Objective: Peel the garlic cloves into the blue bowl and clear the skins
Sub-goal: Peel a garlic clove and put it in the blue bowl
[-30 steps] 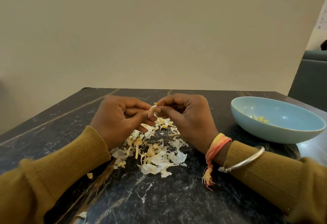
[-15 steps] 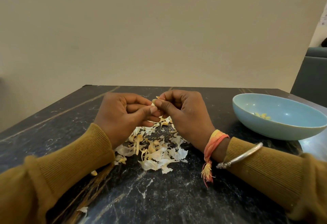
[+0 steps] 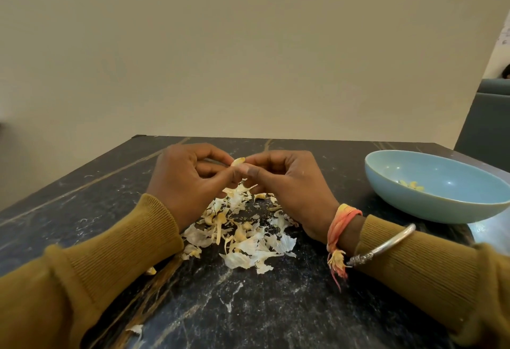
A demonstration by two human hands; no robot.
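Observation:
A small pale garlic clove (image 3: 238, 161) is pinched between the fingertips of my left hand (image 3: 190, 180) and my right hand (image 3: 287, 186), held a little above the table. Below the hands lies a pile of white and yellowish garlic skins (image 3: 242, 235) on the dark marble table (image 3: 248, 307). The blue bowl (image 3: 436, 205) stands at the right, apart from my right hand, with a few peeled cloves (image 3: 411, 184) inside.
A few stray skin bits lie near the table's front, one (image 3: 135, 329) at lower left and one (image 3: 151, 270) beside my left sleeve. A plain wall rises behind the table's far edge. A dark green seat (image 3: 488, 119) stands at the far right.
Both hands stay together on the clove, and more of it now shows above my fingertips. The bowl and skin pile have not moved on the table.

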